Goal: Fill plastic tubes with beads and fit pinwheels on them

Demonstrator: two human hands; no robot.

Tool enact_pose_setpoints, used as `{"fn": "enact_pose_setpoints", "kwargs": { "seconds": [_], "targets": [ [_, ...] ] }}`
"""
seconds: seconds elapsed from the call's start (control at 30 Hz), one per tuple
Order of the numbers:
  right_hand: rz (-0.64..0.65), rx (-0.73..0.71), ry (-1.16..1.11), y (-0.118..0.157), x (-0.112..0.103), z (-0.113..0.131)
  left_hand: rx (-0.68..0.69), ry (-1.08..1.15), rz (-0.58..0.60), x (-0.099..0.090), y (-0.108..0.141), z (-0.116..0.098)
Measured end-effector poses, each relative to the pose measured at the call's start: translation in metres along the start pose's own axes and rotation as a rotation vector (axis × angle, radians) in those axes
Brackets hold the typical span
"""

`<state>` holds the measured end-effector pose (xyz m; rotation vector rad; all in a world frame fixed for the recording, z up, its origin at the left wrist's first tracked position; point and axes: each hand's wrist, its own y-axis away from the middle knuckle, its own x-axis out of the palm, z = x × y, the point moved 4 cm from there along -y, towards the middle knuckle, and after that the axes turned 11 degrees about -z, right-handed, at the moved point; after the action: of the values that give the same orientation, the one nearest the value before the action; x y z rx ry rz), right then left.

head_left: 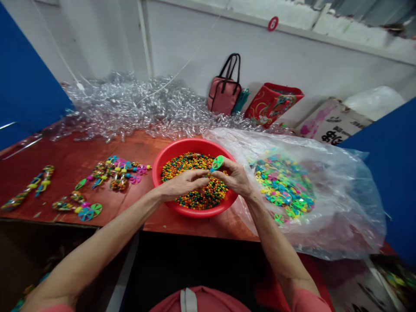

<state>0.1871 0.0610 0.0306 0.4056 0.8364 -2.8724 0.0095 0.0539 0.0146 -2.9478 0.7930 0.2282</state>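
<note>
Pink shirt [198, 301] below; pinwheel [217, 162] held over red basin [191, 145] beside plastic bag [351, 225].

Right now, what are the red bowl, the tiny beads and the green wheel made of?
The red bowl looks like plastic: smooth, glossy and evenly coloured. The beads are probably plastic too, shiny and round, though they're too small to be sure. The green wheel in the right hand looks like thin, shiny plastic.

The head-worn view faces forward and down; it looks closely over the left hand [183, 184] and right hand [234, 177].
</note>
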Motion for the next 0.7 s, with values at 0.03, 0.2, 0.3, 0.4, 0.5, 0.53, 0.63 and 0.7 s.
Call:
{"fn": "enact_pose_setpoints", "kwargs": {
  "seconds": [0.03, 0.2, 0.3, 0.4, 0.5, 0.53, 0.63, 0.7],
  "targets": [
    [0.022, -0.001, 0.001, 0.001, 0.001, 0.001, -0.041, 0.057, 0.078, 0.002, 0.002, 0.0],
    [-0.089, 0.014, 0.036, 0.005, 0.007, 0.005, 0.074, -0.189, -0.335, -0.012, -0.003, 0.001],
    [-0.115, -0.037, 0.036, 0.007, 0.007, 0.01, 0.106, -0.158, -0.241, -0.01, -0.001, -0.002],
    [-0.039, -0.06, -0.015, 0.011, 0.006, 0.011, -0.07, 0.095, 0.163, 0.001, 0.011, -0.005],
    [-0.046, 0.003, -0.028, 0.017, 0.01, 0.008, -0.051, 0.015, 0.132, 0.003, 0.016, -0.008],
    [-0.078, 0.026, -0.019, 0.019, 0.013, 0.008, 0.022, -0.097, 0.004, 0.001, 0.015, -0.009],
    [-0.174, 0.037, 0.009, 0.021, 0.022, 0.014, 0.286, -0.414, -0.396, -0.003, 0.012, -0.016],
    [-0.1, 0.021, 0.007, 0.019, 0.021, 0.019, 0.363, -0.467, -0.487, -0.003, 0.013, -0.019]
  ]
}}
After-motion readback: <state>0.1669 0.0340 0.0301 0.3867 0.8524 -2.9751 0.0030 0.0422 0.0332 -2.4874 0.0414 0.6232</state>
